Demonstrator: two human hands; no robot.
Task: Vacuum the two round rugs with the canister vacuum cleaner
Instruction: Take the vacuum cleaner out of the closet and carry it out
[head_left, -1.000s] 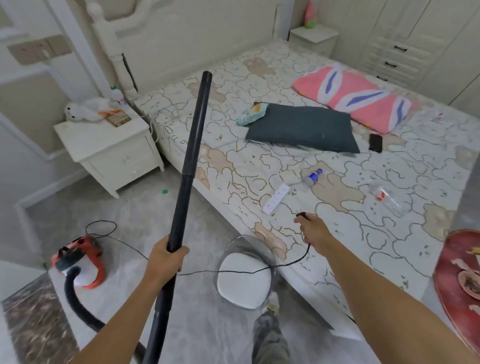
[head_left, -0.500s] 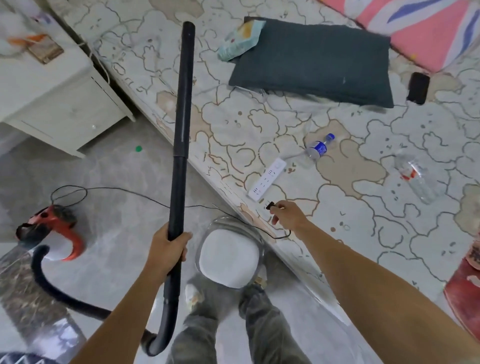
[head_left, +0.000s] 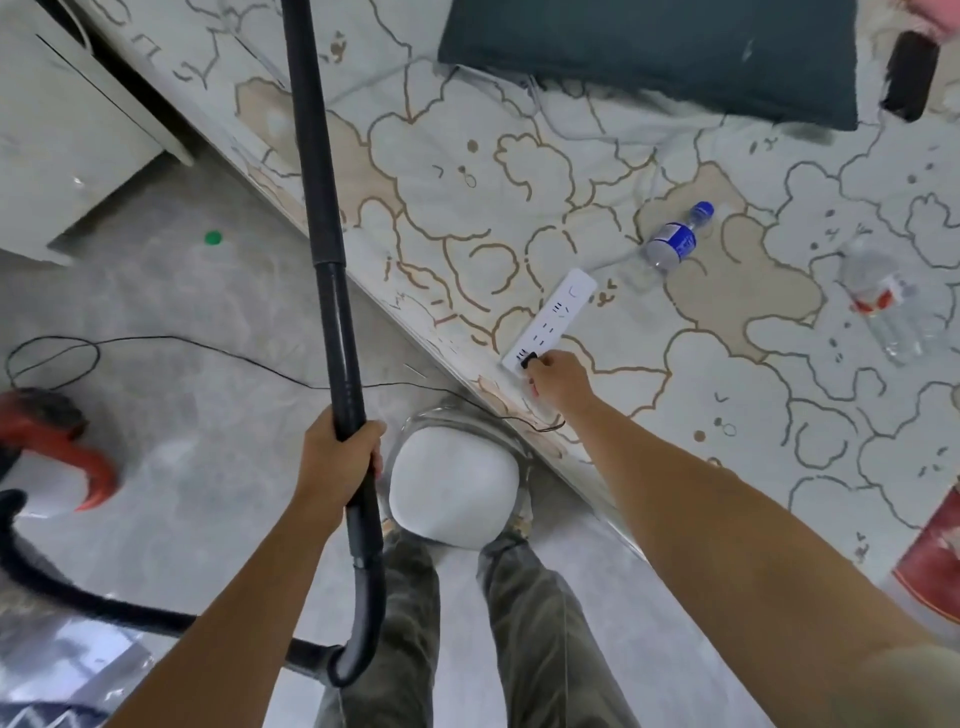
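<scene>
My left hand (head_left: 340, 457) grips the black vacuum wand (head_left: 324, 218), which stands upright and runs out of the top of the view. Its black hose (head_left: 93, 603) curves left along the floor to the orange and white canister vacuum (head_left: 49, 457) at the left edge. My right hand (head_left: 558, 376) holds the black plug (head_left: 529, 358) against the near end of a white power strip (head_left: 550, 322) lying on the bed. The thin black power cord (head_left: 218, 345) trails from the plug across the floor to the canister. A red round rug (head_left: 935, 566) shows partly at the right edge.
A bed (head_left: 597, 208) with a patterned cover fills the upper right, carrying a dark pillow (head_left: 649, 52), two plastic bottles (head_left: 675, 239) and a black phone (head_left: 909, 75). A white stool (head_left: 454, 493) stands by my feet. A white nightstand (head_left: 67, 119) sits upper left.
The view has tilted down and closer to the bed. My right hand has carried the plug forward to the near end of the power strip. My left hand still holds the wand.
</scene>
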